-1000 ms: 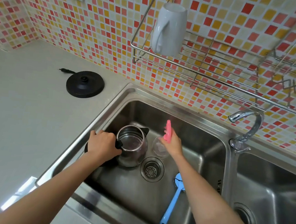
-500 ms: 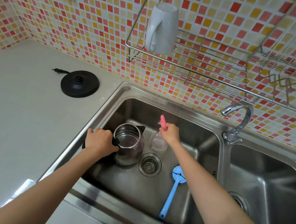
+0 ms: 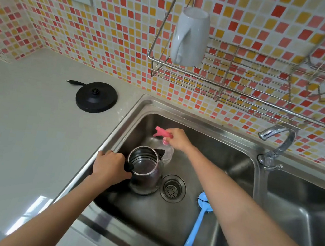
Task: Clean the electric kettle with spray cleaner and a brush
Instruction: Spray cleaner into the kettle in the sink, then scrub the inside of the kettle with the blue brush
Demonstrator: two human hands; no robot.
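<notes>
Your left hand (image 3: 111, 166) grips the open steel kettle (image 3: 144, 166), its mouth just near-left of your right hand (image 3: 178, 138), which pinches the pink-topped clear spray bottle (image 3: 165, 144).

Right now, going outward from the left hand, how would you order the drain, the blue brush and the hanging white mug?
1. The drain, just right of the left hand, past the kettle it grips.
2. The blue brush, farther right on the sink floor.
3. The white mug, hanging high above.
</notes>
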